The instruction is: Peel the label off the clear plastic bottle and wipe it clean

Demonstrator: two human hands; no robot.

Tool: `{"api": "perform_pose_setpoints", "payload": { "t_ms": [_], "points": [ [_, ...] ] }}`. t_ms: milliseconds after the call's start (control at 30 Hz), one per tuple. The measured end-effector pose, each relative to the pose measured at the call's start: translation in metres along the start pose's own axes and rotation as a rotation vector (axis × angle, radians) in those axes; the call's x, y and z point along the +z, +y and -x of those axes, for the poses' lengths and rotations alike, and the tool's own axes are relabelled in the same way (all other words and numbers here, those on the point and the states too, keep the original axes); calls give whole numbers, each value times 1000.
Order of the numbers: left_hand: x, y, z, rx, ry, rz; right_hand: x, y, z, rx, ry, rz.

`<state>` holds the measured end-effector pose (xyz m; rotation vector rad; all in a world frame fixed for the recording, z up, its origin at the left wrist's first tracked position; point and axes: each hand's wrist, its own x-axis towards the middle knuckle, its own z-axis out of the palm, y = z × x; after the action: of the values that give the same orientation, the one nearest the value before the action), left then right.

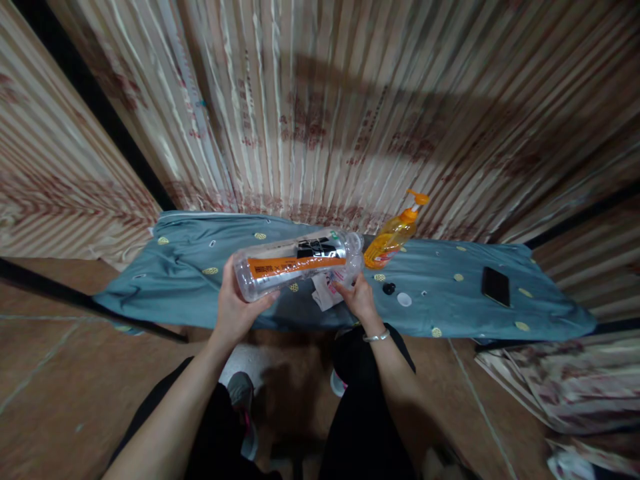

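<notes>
A large clear plastic bottle [280, 265] with an orange and black label is held nearly level above the cloth-covered table. My left hand [240, 300] is wrapped round its base at the left. At the neck end, on the right, my right hand [356, 293] grips a smaller clear plastic piece [353, 263], whose exact shape is hard to make out against the bottle. Beneath the bottle lies a white and pink packet or cloth [326, 295], partly covered by it and near my right fingers.
An orange pump bottle [393, 239] stands behind, right of the hands. A small black item [389, 288], a white disc [404, 300] and a dark phone-like object [496, 287] lie on the blue-green cloth [460, 313]. A striped curtain [320, 120] hangs behind; dark poles flank the table.
</notes>
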<state>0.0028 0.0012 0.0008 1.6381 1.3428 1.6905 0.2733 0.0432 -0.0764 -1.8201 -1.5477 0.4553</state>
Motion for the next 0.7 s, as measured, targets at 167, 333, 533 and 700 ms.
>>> {"api": "perform_pose_setpoints", "payload": {
  "t_ms": [167, 333, 533, 700],
  "points": [
    [1, -1, 1, -16, 7, 30, 0, -2, -1, 13, 7, -2],
    [2, -4, 2, -49, 1, 82, -1, -3, -1, 13, -3, -7],
    [4, -2, 2, -76, 29, 107, 2, -2, -1, 10, 16, 4],
    [4, 0, 1, -89, 37, 123, 2, 0, -2, -6, 22, 16]
  ]
}}
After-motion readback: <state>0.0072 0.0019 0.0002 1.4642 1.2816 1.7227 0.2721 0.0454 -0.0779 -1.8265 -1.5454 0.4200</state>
